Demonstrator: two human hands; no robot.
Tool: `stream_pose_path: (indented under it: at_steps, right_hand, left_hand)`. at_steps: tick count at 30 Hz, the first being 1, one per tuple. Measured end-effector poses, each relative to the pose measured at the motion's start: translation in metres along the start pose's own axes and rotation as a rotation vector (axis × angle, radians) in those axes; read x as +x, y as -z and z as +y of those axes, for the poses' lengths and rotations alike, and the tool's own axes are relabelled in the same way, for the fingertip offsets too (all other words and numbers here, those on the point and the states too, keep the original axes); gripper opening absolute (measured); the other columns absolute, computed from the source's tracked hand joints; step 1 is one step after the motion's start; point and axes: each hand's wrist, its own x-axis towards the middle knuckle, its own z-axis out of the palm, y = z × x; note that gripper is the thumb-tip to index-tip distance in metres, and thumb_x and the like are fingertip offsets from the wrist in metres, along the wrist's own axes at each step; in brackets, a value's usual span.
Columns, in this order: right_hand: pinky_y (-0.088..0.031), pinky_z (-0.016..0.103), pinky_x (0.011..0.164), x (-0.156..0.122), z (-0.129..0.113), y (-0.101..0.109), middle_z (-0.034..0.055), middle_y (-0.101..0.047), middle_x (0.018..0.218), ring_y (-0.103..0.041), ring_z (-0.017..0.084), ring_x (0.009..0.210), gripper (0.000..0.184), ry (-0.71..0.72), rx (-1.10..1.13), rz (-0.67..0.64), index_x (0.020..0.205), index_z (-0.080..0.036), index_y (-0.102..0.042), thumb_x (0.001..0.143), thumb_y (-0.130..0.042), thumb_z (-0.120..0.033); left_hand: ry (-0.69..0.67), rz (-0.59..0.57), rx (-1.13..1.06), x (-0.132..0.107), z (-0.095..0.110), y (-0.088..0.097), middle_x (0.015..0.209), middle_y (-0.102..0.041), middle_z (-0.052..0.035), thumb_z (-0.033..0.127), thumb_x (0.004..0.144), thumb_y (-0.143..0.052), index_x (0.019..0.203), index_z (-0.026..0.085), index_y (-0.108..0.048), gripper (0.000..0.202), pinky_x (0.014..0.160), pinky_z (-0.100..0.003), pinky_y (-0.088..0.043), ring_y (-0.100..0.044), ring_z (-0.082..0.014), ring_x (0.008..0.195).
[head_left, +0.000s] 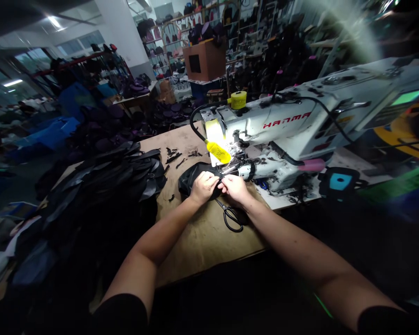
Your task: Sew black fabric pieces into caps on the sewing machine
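Fabric [188, 179] in hands [203, 187] [234, 187], laden box [212, 65] beyond

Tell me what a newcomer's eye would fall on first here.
Probably the bright yellow fitting at the near end of the white sewing machine, which reaches in from the right. Just below it, the left hand and right hand come together at black fabric. Scissors lie nearer the wearer, on the table.

From where I stand, one word reads clearly: HANMA, in red capitals along the white body of the sewing machine [254, 124]. The yellow lamp [218, 152] near its needle carries dark print too, but that's too small to make out.
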Motion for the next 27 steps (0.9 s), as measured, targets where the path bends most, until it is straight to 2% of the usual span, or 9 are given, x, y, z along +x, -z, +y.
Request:
stream_pose_path:
  at_steps: [6,9,11,15,18,20,22,24,27]
  right_hand:
    - [-0.044,0.024,0.048,0.002,0.007,-0.004,0.0049,-0.066,0.062,-0.054,0.013,0.051,0.031,0.057,0.038,-0.026,0.067,-0.018,-0.061,0.086,-0.060,-0.042]
    - [-0.040,0.024,0.044,0.006,0.010,-0.008,0.0061,-0.067,0.065,-0.054,0.014,0.049,0.041,0.038,0.046,0.024,0.069,-0.019,-0.058,0.090,-0.051,-0.053]
    - [-0.040,0.024,0.046,0.008,0.012,-0.008,0.0050,-0.065,0.060,-0.052,0.013,0.047,0.042,0.052,-0.015,0.060,0.066,-0.019,-0.058,0.092,-0.049,-0.051]
    - [-0.039,0.026,0.054,0.011,0.008,-0.004,0.0034,-0.059,0.051,-0.050,0.015,0.050,0.037,0.121,-0.243,0.118,0.055,-0.018,-0.057,0.089,-0.056,-0.033]
    - [-0.036,0.028,0.060,0.014,0.003,-0.003,0.0049,-0.059,0.055,-0.049,0.016,0.056,0.036,0.185,-0.411,0.200,0.054,-0.018,-0.054,0.089,-0.056,-0.027]
    - [-0.035,0.029,0.062,0.013,0.003,-0.004,0.0062,-0.062,0.063,-0.050,0.016,0.060,0.034,0.225,-0.566,0.245,0.061,-0.018,-0.057,0.093,-0.053,-0.029]
    - [-0.036,0.028,0.064,0.008,0.010,-0.004,0.0076,-0.066,0.071,-0.052,0.016,0.063,0.034,0.251,-0.776,0.207,0.071,-0.017,-0.062,0.098,-0.047,-0.032]
    - [-0.038,0.028,0.068,-0.004,0.024,-0.003,0.0082,-0.067,0.074,-0.055,0.017,0.066,0.031,0.251,-0.929,0.080,0.076,-0.017,-0.065,0.098,-0.047,-0.030]
    - [-0.043,0.028,0.077,-0.034,0.056,0.004,0.0106,-0.069,0.085,-0.060,0.019,0.078,0.007,0.252,-1.039,-0.153,0.083,-0.016,-0.068,0.084,-0.062,-0.018]
  left_hand:
    - [-0.192,-0.022,0.091,0.004,-0.003,0.000,0.100,-0.070,-0.0100,0.024,0.107,-0.033,0.116,0.017,-0.070,0.039,0.083,-0.034,-0.046,-0.059,-0.0204,0.091]
    - [-0.253,0.021,0.122,0.005,-0.002,0.001,0.093,-0.069,-0.0096,0.023,0.106,-0.035,0.112,0.015,-0.071,0.037,0.078,-0.035,-0.044,-0.058,-0.0217,0.086]
    - [-0.268,0.037,0.164,0.003,0.000,0.004,0.092,-0.067,-0.0105,0.026,0.105,-0.039,0.108,0.015,-0.071,0.034,0.074,-0.037,-0.042,-0.057,-0.0237,0.087]
    - [-0.225,0.011,0.251,0.001,0.000,0.011,0.093,-0.066,-0.0118,0.028,0.104,-0.042,0.111,0.014,-0.070,0.032,0.071,-0.038,-0.040,-0.057,-0.0248,0.088]
    - [-0.199,-0.032,0.265,0.006,-0.005,0.011,0.089,-0.066,-0.0097,0.020,0.105,-0.038,0.112,0.014,-0.070,0.033,0.071,-0.035,-0.041,-0.058,-0.0226,0.084]
    - [-0.164,-0.040,0.268,0.012,-0.008,0.009,0.091,-0.067,-0.0097,0.020,0.105,-0.038,0.109,0.014,-0.071,0.033,0.074,-0.034,-0.042,-0.058,-0.0225,0.086]
    - [-0.112,-0.035,0.272,0.020,-0.011,0.006,0.095,-0.067,-0.0104,0.020,0.104,-0.040,0.107,0.014,-0.071,0.032,0.076,-0.034,-0.043,-0.059,-0.0231,0.089]
    - [-0.066,-0.029,0.285,0.027,-0.014,0.004,0.098,-0.068,-0.0112,0.019,0.104,-0.040,0.105,0.014,-0.072,0.032,0.078,-0.034,-0.043,-0.059,-0.0237,0.091]
    - [-0.008,-0.018,0.326,0.029,-0.023,0.005,0.099,-0.068,-0.0120,0.017,0.103,-0.041,0.101,0.014,-0.072,0.031,0.079,-0.036,-0.042,-0.059,-0.0249,0.094]
